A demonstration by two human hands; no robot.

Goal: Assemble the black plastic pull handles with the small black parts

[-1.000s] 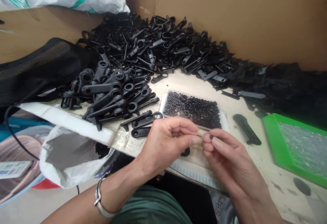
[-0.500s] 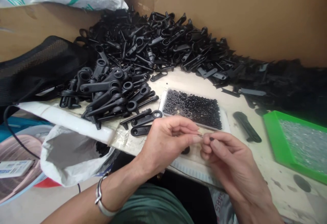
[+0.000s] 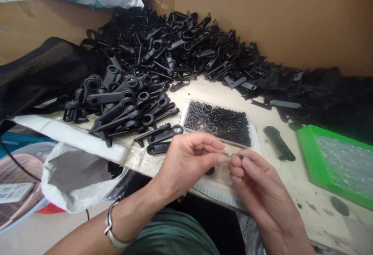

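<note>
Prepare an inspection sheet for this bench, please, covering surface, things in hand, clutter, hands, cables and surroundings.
Surface: pale tabletop, dark stains at right.
Things in hand: tiny piece, unclear; small dark piece.
Clutter: black parts heaped at left and back; clear box of small black pieces; green tray of clear pieces.
Hands: left hand and right hand bare, each pinching one piece.
Cables: dark cord at left.
Surroundings: brown panel behind; open white bag below the left edge.

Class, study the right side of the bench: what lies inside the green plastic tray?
The green plastic tray holds many small, clear pieces, too blurred to tell their shape. They hide the floor beneath them.
</note>
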